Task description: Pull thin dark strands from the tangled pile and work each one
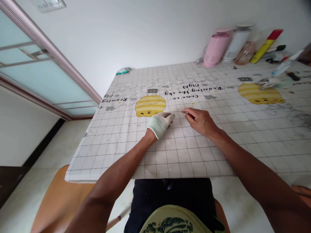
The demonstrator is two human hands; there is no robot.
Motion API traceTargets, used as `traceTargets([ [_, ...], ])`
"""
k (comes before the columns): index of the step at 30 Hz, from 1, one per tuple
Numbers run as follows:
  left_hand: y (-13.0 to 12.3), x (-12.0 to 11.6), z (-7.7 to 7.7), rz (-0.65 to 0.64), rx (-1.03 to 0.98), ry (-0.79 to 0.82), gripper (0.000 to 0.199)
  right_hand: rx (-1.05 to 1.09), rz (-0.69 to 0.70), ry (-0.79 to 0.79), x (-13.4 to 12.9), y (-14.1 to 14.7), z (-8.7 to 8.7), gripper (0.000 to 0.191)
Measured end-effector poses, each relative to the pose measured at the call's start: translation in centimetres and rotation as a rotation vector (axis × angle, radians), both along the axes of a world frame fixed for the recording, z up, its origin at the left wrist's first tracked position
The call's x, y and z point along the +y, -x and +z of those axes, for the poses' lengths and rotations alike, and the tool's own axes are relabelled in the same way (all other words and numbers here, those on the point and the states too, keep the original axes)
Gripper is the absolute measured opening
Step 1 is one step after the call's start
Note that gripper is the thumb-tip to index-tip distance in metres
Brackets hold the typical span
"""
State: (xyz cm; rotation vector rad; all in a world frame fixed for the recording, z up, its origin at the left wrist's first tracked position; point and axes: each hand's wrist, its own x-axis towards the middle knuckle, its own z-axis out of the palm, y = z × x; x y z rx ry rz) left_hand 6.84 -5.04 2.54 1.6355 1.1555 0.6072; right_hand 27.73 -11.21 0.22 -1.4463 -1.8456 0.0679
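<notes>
My left hand (pixel 160 124) wears a pale glove and rests over the checked tablecloth (pixel 179 152), beside a printed yellow striped bear. Its fingers are pressed together, and anything between them is too small to make out. To its right, my bare right hand (pixel 199 121) is closed in a pinch. A tiny dark tip shows at its fingertips, too small to name. The two hands are apart, with a short stretch of cloth between them.
A pink cylinder (pixel 216 48), a white cylinder (pixel 236 43), a bottle (pixel 246 53) and a yellow box with a red end (pixel 266 47) stand at the back right. Nearer lie a crumpled glove (pixel 269 82) and a clear bottle (pixel 286 64). A green packet (pixel 123 71) lies at the back left corner.
</notes>
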Motion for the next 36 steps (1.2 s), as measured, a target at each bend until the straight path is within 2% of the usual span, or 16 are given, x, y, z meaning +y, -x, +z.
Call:
traceTargets([
  [3, -0.4, -0.1, -0.3, -0.038, 0.085, -0.074, 0.024, -0.019, 0.038, -0.020, 0.1, 0.0, -0.2, 0.024],
  [9, -0.4, 0.0, -0.4, 0.026, 0.159, -0.047, 0.026, -0.071, 0.086, -0.072, 0.0, 0.7, -0.7, 0.023],
  [15, -0.6, 0.0, -1.0, 0.185, 0.030, 0.061, 0.019, -0.076, 0.067, -0.077, 0.2, 0.9, -1.1, 0.022],
  [19, -0.2, 0.0, -0.5, 0.172, 0.044, -0.005, 0.028, -0.031, 0.033, -0.031, 0.3, 0.6, -0.8, 0.020],
  [23, 1.0, 0.7, 0.2, 0.263, -0.039, -0.076, 0.037, 0.017, 0.021, 0.002, 0.4, 0.2, -0.5, 0.019],
  [28, 2.1, 2.1, -0.5, 0.310, -0.084, -0.036, 0.036, 0.058, 0.029, 0.046, 0.4, -0.2, -0.3, 0.020],
  [31, 2.0, 2.4, -1.2, 0.271, 0.035, -0.057, 0.036, 0.064, 0.031, 0.067, 0.5, -0.2, -0.4, 0.021],
  [36, 0.7, 1.5, -2.0, 0.139, 0.373, -0.262, 0.034, 0.096, 0.031, 0.043, 1.0, -0.7, -1.2, 0.020],
])
